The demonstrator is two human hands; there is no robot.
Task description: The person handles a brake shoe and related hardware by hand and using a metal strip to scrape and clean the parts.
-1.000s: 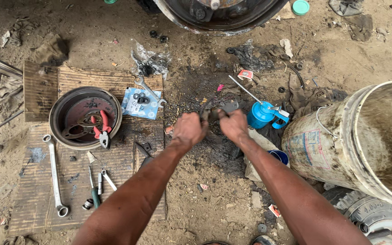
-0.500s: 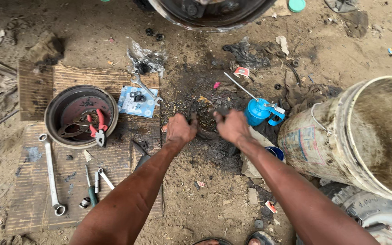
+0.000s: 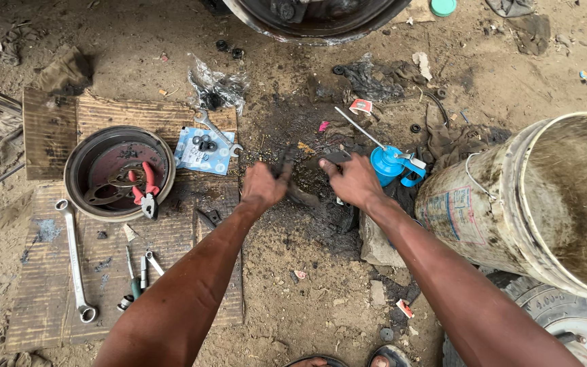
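Observation:
Both my hands grip a dark, greasy curved metal part (image 3: 305,197) over the oily dirt ground. My left hand (image 3: 263,185) is closed on its left end and my right hand (image 3: 352,180) on its right end. The part is blackened and partly hidden by my fingers. Just right of my right hand stands a blue oil can (image 3: 387,162) with a long thin spout.
A round metal drum (image 3: 76,163) holding red-handled pliers (image 3: 147,194) sits on a cardboard sheet (image 3: 171,272) at left, with a long spanner (image 3: 75,259) and small tools. A dirty plastic bucket (image 3: 511,204) lies at right above a tyre (image 3: 565,319). A large wheel rim (image 3: 314,27) is at top.
My hands have stayed together on the dark part, shifting slightly. The view has drifted a little, nothing else moved.

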